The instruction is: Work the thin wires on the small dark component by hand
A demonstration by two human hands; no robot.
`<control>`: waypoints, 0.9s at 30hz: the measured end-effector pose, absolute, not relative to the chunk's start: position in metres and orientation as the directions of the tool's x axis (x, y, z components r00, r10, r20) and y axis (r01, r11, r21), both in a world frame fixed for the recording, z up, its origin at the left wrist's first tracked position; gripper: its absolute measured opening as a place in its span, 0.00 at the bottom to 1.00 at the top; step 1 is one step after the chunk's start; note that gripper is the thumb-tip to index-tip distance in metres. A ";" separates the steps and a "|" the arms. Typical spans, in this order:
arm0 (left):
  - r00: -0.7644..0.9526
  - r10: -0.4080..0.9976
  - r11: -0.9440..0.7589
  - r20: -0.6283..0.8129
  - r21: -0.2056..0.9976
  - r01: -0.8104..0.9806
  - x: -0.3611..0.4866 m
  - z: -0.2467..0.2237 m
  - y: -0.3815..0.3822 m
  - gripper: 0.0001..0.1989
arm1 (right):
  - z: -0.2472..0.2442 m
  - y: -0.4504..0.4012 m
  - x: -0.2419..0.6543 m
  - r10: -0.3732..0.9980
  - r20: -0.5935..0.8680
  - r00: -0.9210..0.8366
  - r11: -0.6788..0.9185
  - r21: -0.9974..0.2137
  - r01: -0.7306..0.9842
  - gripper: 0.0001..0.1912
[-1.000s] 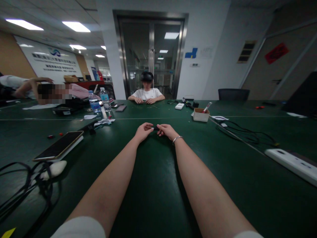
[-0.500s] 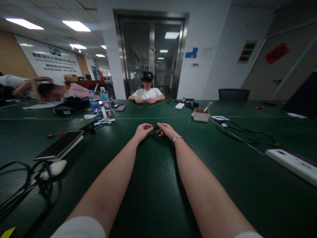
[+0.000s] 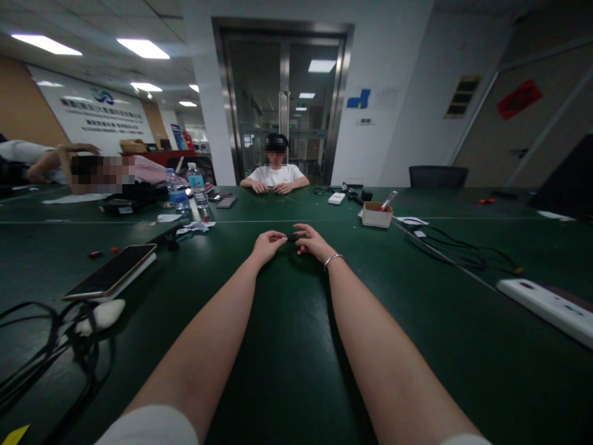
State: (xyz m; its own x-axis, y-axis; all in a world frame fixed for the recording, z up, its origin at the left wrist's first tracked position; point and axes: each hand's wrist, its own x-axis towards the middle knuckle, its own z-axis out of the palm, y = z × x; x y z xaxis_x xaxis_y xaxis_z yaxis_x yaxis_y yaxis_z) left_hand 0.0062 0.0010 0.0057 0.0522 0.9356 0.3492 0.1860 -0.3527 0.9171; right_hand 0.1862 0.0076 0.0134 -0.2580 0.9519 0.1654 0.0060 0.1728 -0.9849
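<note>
Small dark object, elongated, material not resolvable, located between the two hands, at or just above the dark green, smooth tabletop, mid-table and slightly left of centre.

Left hand: thumb and fingertips brought together, pinching the object's left end; back of hand turned up and outward, fingers curved to the right. Left forearm runs from the near left inward and away, elbow only slightly bent.

Right hand: fingers apart, index finger lifted and arched above the object's right end, thumb side lower, remaining fingers loosely curled beneath. Contact between right fingertips and object: cannot tell at this size. Right forearm extends from the near right, angled inward; a thin silver metal bangle circles the wrist.

Surroundings. Right and farther: small pale open-topped cardboard box with a slim item standing tilted in it; black cables beyond it, and a long white plastic power strip at the right edge. Left: black-screened phone with gold rim, lying on a white slab; rounded white object beside black looped cables. Farther left: two clear plastic water bottles, upright. Far side: seated person in white shirt, both hands on the table.
</note>
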 end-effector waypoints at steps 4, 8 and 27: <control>0.037 0.939 -0.343 0.343 0.919 0.196 0.007 0.007 0.000 0.10 | 0.014 0.006 0.185 0.959 0.123 -0.257 0.142 -0.988 0.056 0.10; 0.029 0.943 -0.330 0.331 0.921 0.206 0.007 0.007 -0.001 0.10 | 0.015 0.006 0.185 0.947 0.158 -0.281 0.165 -0.986 0.002 0.14; 0.025 0.941 -0.331 0.336 0.909 0.252 0.005 0.004 0.003 0.12 | 0.014 0.007 0.185 0.951 0.167 -0.260 0.170 -0.985 -0.010 0.16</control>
State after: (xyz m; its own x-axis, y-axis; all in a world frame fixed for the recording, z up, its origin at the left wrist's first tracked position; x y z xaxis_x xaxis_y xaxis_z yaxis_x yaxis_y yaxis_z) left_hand 0.0050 0.0030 0.0037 0.0252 0.9415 0.3362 0.2515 -0.3314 0.9093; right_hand 0.1851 0.0066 0.0136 -0.2599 0.9511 0.1668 -0.0096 0.1702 -0.9854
